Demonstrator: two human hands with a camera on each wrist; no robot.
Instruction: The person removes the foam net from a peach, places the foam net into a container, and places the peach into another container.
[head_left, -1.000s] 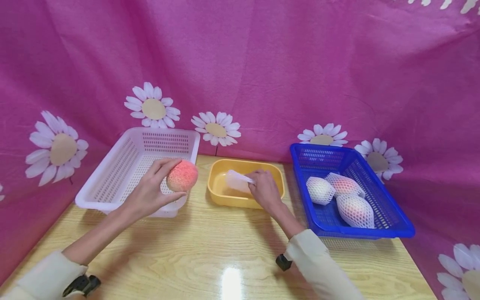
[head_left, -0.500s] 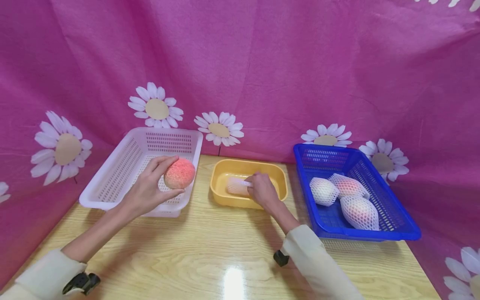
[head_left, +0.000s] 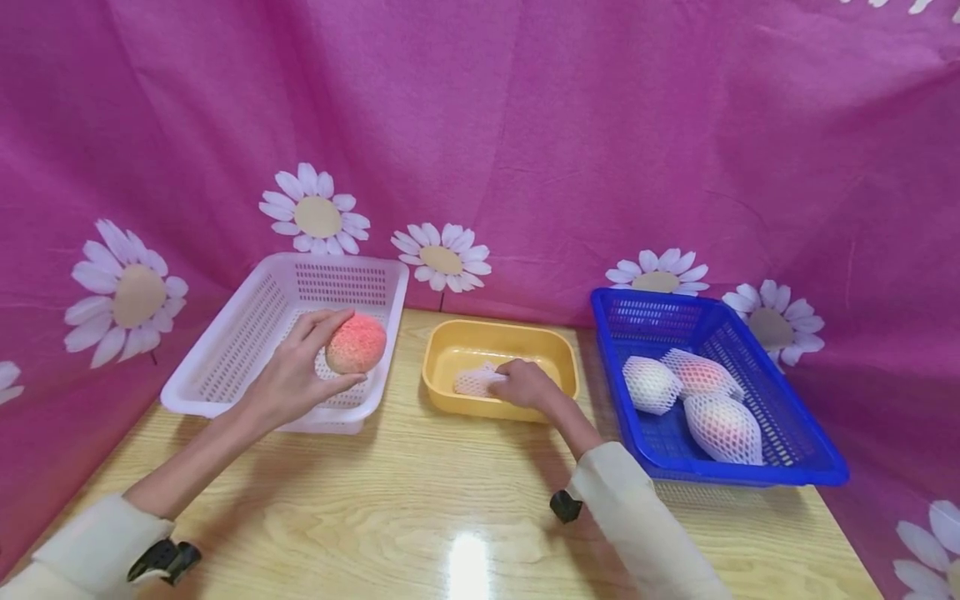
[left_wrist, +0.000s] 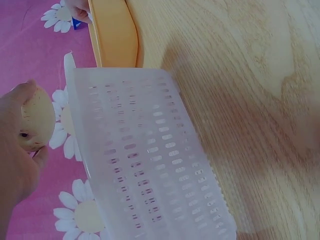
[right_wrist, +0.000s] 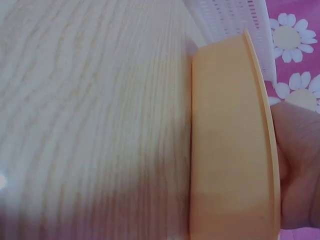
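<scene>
In the head view my left hand (head_left: 296,375) holds a pinkish-red peach (head_left: 356,343) between thumb and fingers, above the right side of the white perforated basket (head_left: 225,325). The left wrist view shows the paler underside of the peach (left_wrist: 39,119), with a small dark hollow. My right hand (head_left: 528,385) reaches down into the yellow tub (head_left: 517,340) and pinches a white foam fruit net (head_left: 472,381), which lies low inside it. From the right wrist, the tub's wall (right_wrist: 230,145) hides the fingers and the net.
On the right stands a blue perforated basket (head_left: 750,473). Inside it are several fruits in white foam nets, among them a pale one (head_left: 649,385) and a reddish one (head_left: 723,429). A pink flowered cloth (head_left: 540,167) hangs behind the wooden table (head_left: 390,500).
My right hand has lowered deeper into the yellow tub, and the foam net now lies flatter there. The left hand keeps the peach in nearly the same place. The view has shifted slightly.
</scene>
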